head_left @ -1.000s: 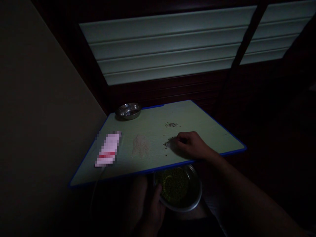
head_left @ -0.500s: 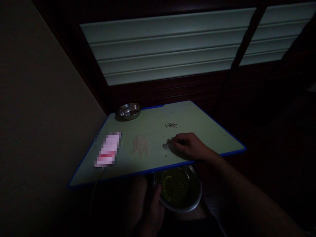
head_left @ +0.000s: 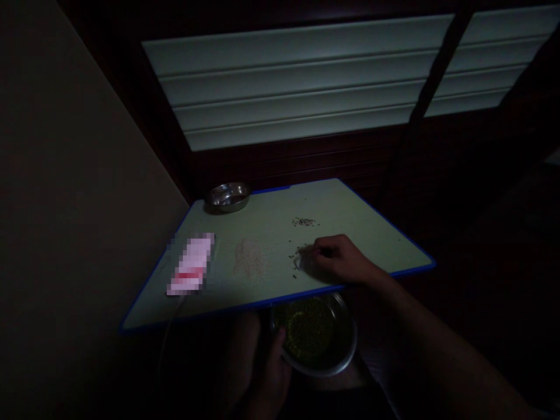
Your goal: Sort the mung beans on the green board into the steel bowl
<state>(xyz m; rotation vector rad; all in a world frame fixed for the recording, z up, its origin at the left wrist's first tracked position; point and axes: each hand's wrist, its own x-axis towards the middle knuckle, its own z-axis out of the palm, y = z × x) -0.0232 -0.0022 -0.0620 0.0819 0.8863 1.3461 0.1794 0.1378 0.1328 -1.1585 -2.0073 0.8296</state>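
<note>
Below the front edge of the board, my left hand (head_left: 276, 364) grips the rim of a metal bowl (head_left: 345, 359) with its thumb over the edge. Small green beans (head_left: 311, 329) lie in the bowl. Over the right half of the board, my right hand (head_left: 341, 256) is closed, fingertips pinched on a small clear, shiny piece (head_left: 301, 261) whose kind is too dim to tell. A few dark beans (head_left: 294, 276) are scattered beside that piece. Farther back lies a loose cluster of dark beans (head_left: 303, 221).
The pale board (head_left: 271, 216) has a blue rim. A pile of pale grains (head_left: 249, 258) lies at its middle, left of my right hand. A shallow metal dish (head_left: 228, 197) stands at the back left corner. A blurred phone-like object (head_left: 191, 265) with a cable lies at left.
My right hand has shifted slightly to the right, and the clear piece with it. Several beans show more plainly to its left. My left hand and the bowl have hardly moved.
</note>
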